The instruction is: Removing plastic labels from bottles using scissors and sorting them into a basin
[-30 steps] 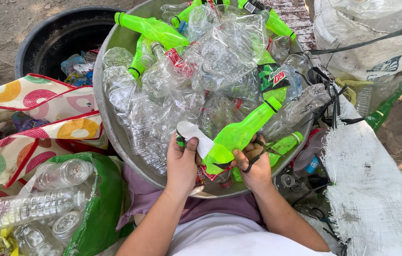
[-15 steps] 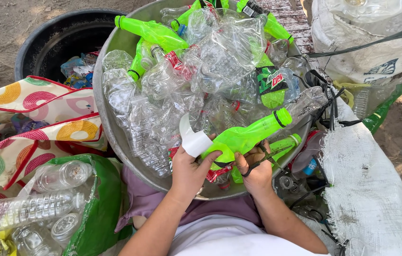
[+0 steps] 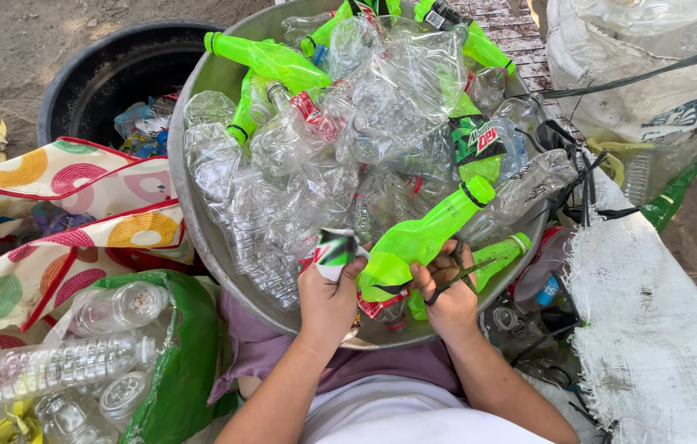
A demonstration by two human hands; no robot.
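My left hand (image 3: 328, 300) grips a crumpled white-and-green label strip (image 3: 334, 249) peeled off a bright green plastic bottle (image 3: 422, 238). My right hand (image 3: 445, 288) holds that bottle's lower end together with a pair of dark scissors (image 3: 459, 271). The bottle points up and right, its cap end toward the pile. Both hands hover over the near rim of a large grey metal basin (image 3: 200, 214) heaped with crushed clear and green bottles (image 3: 348, 140).
A black tub (image 3: 94, 74) with scraps stands at the far left. A patterned bag (image 3: 53, 222) and a green sack (image 3: 184, 362) of clear bottles lie at my left. White woven sacks (image 3: 653, 329) fill the right side.
The label has come further off the green bottle and is bunched in my left hand. The bottle has tilted more upright, and both hands have shifted slightly right.
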